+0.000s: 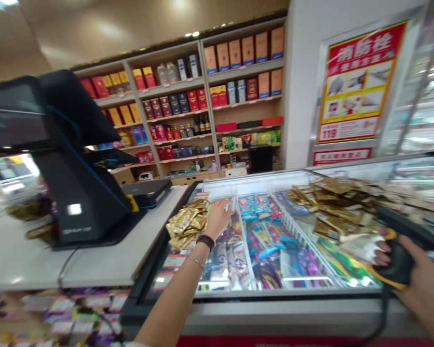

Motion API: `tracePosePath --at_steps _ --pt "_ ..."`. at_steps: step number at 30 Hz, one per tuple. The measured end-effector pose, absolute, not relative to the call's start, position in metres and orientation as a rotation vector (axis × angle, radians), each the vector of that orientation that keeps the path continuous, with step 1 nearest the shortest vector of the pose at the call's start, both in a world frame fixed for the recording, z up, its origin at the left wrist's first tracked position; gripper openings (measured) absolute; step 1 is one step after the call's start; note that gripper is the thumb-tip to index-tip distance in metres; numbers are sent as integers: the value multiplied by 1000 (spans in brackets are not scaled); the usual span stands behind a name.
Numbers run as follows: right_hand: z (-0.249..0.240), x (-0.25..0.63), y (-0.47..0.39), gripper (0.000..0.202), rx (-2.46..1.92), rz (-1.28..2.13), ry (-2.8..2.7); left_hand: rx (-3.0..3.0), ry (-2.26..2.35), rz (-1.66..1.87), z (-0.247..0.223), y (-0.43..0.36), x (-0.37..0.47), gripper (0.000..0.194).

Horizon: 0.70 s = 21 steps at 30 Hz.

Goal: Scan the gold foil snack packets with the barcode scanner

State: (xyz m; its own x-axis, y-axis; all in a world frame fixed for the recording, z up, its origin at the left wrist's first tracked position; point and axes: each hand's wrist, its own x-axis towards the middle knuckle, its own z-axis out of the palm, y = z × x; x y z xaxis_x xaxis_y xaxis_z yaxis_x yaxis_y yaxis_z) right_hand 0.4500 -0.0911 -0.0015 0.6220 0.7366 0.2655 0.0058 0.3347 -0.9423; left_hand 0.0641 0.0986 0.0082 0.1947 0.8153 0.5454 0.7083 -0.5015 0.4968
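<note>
My left hand [219, 218] is over the glass top of a chest freezer [217, 306], beside a small pile of gold foil packets [188, 222]. Its fingers look loosely stretched, with nothing plainly in them, though they are small and slightly blurred. Dark beads and a thin bracelet circle that wrist. On the right, my right hand [415, 270] grips a black and yellow barcode scanner [396, 255] by its handle, its cord hanging down. A larger heap of gold packets [336, 200] lies on the glass behind the scanner.
Colourful frozen treats [264, 231] fill the freezer's baskets under the glass. To the left, a black checkout terminal [83, 193] stands on a white counter [104, 270]. Shelves of boxed goods [181, 103] line the back wall. A red and yellow poster [361, 86] hangs at right.
</note>
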Motion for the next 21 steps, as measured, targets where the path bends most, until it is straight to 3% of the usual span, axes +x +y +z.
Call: tracePosePath --at_steps 3,11,16,18,21 --pt "-3 461 -97 44 -937 772 -506 2311 1173 1077 -1 113 155 22" --pt "-26 465 -85 70 -755 746 -331 2142 1139 933 -13 130 370 33" --pt "-32 468 -85 73 -709 738 -291 2069 1307 884 -18 146 413 61" --pt "-30 466 -85 76 -704 737 -268 2010 1351 856 -20 151 415 58" --pt "-25 464 -87 81 -699 737 -248 1962 1373 823 -23 156 411 36"
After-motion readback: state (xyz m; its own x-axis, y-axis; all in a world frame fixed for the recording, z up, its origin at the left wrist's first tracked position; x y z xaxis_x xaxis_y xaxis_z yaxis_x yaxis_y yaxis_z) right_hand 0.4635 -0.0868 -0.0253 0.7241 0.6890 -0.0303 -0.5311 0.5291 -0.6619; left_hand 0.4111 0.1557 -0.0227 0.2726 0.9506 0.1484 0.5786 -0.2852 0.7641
